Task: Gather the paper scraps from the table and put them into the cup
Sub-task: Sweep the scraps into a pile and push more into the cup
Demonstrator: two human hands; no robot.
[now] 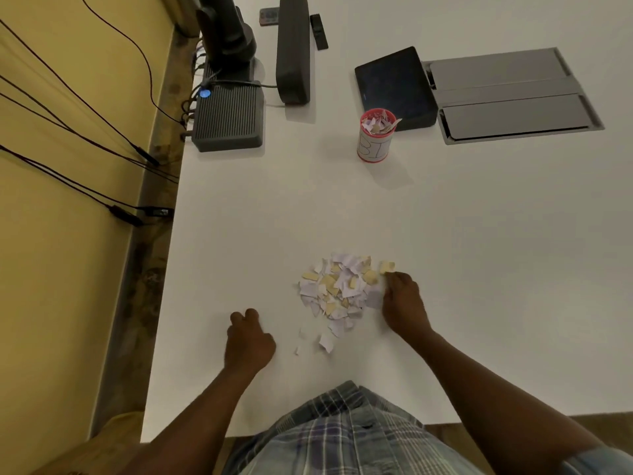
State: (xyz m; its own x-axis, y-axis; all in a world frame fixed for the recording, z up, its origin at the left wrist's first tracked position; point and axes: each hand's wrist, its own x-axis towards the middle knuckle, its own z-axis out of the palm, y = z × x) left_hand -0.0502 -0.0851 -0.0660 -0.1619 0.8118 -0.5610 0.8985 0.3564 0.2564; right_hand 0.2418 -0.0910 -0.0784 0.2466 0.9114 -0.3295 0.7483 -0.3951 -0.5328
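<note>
A heap of white and tan paper scraps (337, 287) lies on the white table (479, 252) at lower centre of the frame, with a few strays (325, 341) trailing below it. The cup (376, 136), red-rimmed and already stuffed to the brim with scraps, stands well apart in the upper centre, just beside a dark tablet (394, 85).

The right hand (402, 303) rests against the right edge of the heap, fingers curled down at a tan piece (387, 267); whether it actually pinches that piece or only touches it cannot be told. The left hand (250, 337) sits left of the heap as a loose fist on the table, apart from the paper and apparently holding nothing.

The step in hand looks like gathering. It would go best if both hands swept inward from either side, packing the heap tight before lifting, and pulled in the strays first. As the cup appears full, its contents likely need pressing down before more goes in, or light scraps may spill over.

The fingertips of both hands are hidden under the knuckles. The cup's label is only partly legible. The devices in the upper left are cut off by the frame edge.
</note>
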